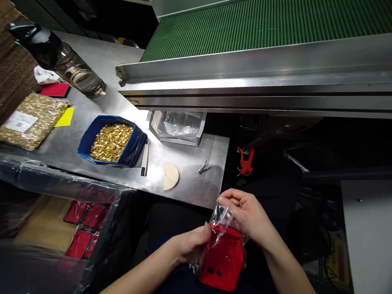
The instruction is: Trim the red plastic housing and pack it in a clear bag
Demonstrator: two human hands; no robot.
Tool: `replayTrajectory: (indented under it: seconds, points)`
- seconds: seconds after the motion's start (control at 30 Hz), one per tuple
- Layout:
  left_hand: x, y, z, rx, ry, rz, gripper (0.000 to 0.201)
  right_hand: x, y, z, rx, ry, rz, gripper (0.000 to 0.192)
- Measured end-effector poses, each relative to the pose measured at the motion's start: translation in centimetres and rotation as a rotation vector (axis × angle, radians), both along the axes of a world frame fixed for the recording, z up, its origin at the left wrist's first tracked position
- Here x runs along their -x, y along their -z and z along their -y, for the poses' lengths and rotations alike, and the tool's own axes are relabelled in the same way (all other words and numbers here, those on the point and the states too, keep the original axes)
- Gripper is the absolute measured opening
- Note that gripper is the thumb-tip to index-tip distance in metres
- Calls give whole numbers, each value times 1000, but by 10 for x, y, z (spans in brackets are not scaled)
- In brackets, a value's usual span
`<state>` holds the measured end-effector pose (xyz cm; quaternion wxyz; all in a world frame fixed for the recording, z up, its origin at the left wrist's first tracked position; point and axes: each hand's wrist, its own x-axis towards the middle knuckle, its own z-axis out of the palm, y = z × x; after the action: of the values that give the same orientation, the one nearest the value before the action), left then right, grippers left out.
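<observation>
Two hands (245, 213) gripping one bagged red item (223, 261), one blue bin (137, 146)

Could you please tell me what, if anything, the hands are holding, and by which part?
A red piece in a clear plastic bag: the left hand holds its left side, the right hand the bag's loose top.

No words or numbers are legible. The white label (21, 121) on the clear bag (48, 115) of gold-coloured pieces bears print too small to read. The yellow placard (341, 261), lower right, shows a dark triangle outline; its lettering is indistinct. The bottle (90, 81) carries an unreadable pale marking.
</observation>
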<state>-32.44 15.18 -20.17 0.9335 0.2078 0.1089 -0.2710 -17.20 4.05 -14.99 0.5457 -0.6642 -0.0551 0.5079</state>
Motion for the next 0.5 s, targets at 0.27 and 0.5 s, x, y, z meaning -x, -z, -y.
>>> replayTrajectory:
  seconds: [0.27, 0.5]
  points:
    - [8, 19, -6, -88, -125, -119, 82, -9, -18, 7, -112, 1, -35, 36]
    - [1, 12, -10, 62, -225, -199, 68, -39, -26, 45, 109, -369, 462, 52]
